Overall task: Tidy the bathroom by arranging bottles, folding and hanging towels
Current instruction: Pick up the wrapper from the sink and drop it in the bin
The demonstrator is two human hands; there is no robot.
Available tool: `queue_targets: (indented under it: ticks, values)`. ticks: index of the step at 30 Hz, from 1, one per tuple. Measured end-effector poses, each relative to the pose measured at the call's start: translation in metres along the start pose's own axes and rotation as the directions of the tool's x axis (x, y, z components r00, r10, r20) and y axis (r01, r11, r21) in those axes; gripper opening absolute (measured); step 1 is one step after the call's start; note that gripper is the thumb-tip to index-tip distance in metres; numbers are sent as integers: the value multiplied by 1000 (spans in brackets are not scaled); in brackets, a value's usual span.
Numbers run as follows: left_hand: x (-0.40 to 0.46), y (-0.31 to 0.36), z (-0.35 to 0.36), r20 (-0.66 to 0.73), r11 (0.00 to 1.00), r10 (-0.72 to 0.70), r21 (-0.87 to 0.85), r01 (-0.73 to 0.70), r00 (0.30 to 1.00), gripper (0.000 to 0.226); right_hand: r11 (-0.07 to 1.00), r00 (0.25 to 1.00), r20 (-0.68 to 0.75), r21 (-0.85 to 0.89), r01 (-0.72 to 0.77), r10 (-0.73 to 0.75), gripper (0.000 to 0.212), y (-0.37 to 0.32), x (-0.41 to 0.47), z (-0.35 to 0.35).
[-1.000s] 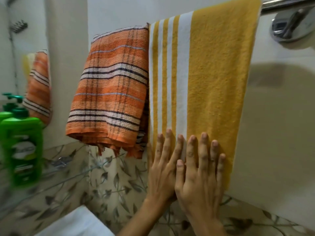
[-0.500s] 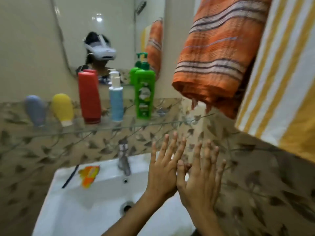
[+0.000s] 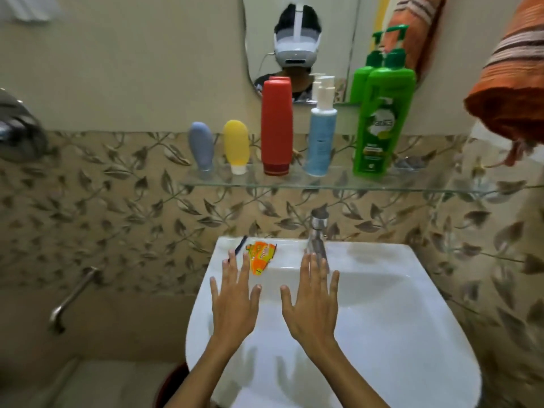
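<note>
Over the white washbasin (image 3: 382, 334) both my hands hover flat, palms down, fingers straight and spread wide, holding nothing. Left hand (image 3: 234, 301) sits near the basin's left rim, right hand (image 3: 313, 301) below the chrome tap (image 3: 317, 237); they are apart now, where half a second ago they overlapped at the thumbs, and a second ago they pressed on the yellow towel.

View has swung left and down: yellow towel out of frame, basin now centred. Orange striped towel (image 3: 509, 83) hangs folded at upper right edge, only partly seen.

Glass shelf (image 3: 265, 184) on the leaf-patterned wall carries five bottles upright in a row, shortest at left: grey-blue tube (image 3: 201, 145), yellow tube (image 3: 236, 145), red bottle (image 3: 276, 125), blue pump bottle (image 3: 321, 134), green pump bottle (image 3: 382, 119).

Mirror (image 3: 300, 39) above shows the headset.

On the basin ledge: crumpled orange sachet (image 3: 261, 256), and a thin dark stick (image 3: 240, 245) just beyond my left fingertips.
</note>
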State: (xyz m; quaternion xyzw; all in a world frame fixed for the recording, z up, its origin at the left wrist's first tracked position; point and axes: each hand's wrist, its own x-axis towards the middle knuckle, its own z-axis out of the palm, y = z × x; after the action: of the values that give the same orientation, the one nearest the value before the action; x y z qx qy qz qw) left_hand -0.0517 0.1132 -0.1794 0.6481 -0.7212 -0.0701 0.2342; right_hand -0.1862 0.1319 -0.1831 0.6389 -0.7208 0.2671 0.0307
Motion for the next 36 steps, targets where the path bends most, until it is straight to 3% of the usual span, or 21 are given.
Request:
queue_targets:
  ticks: [3, 6, 9, 13, 16, 20, 24, 30, 34, 36]
  values:
    - [20, -35, 16, 6, 992, -123, -6, 123, 992, 66, 1000, 996, 83, 17, -11, 10, 75, -4, 15, 27]
    - [41, -50, 25, 30, 983, -160, -83, 162, 987, 66, 998, 969, 240, 27, -64, 56, 74, -13, 28, 48]
    - [61, -55, 32, 101, 963, -201, -160, 215, 974, 64, 929, 880, 438, 212, -302, 186, 74, -19, 42, 64]
    - [81, -67, 43, 163, 932, -257, -219, 289, 953, 61, 520, 637, 715, 441, -732, 289, 69, -25, 60, 78]
    - [89, -72, 48, 134, 945, -289, -122, 305, 948, 57, 296, 563, 773, 487, -822, 292, 54, -29, 72, 86]
    - [91, -72, 52, 73, 940, -316, -112, 322, 946, 50, 252, 625, 725, 573, -780, 289, 18, -37, 78, 91]
    - [85, -66, 49, 39, 884, -389, -266, 385, 920, 36, 262, 681, 675, 628, -733, 285, 9, -36, 72, 87]
    - [53, -56, 36, 105, 628, -544, -606, 487, 832, 34, 281, 695, 691, 640, -715, 198, 12, -23, 42, 58]
    - [24, -51, 23, 243, 278, -665, -797, 536, 706, 23, 300, 679, 719, 621, -724, 149, 10, -19, 14, 39]
    - [4, -46, 15, 286, 153, -686, -842, 517, 669, 18, 308, 683, 717, 624, -718, 140, 9, -17, -2, 30]
